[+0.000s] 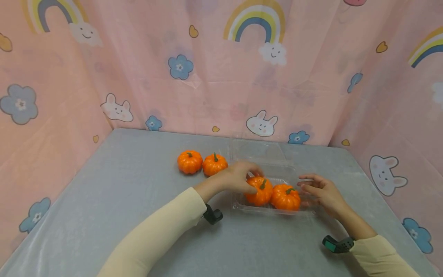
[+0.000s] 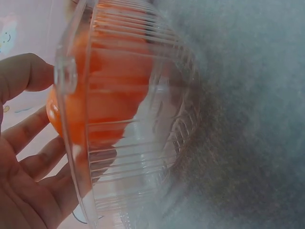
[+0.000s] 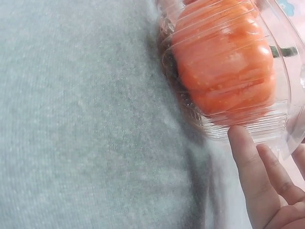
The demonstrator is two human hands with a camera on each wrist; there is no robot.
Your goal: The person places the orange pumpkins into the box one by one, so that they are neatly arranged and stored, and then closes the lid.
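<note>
My left hand (image 1: 238, 177) reaches into the left end of a clear plastic clamshell box (image 1: 252, 209), thumb and fingers around a small orange pumpkin (image 1: 259, 194) with a green stem. A second pumpkin (image 1: 286, 198) sits beside it in the right part of the box. In the left wrist view, the ribbed wall partly covers the held pumpkin (image 2: 114, 90). My right hand (image 1: 323, 194) is at the box's right end with fingers extended and nothing gripped. One fingertip (image 3: 237, 136) lies right at the ribbed wall in the right wrist view.
Two more orange pumpkins, one farther left (image 1: 189, 162) and one nearer the box (image 1: 215, 164), sit on the grey cloth-covered table (image 1: 138, 184). The box's transparent lid (image 1: 257, 151) stands open behind it. A pink patterned curtain (image 1: 207, 92) encloses the back and sides.
</note>
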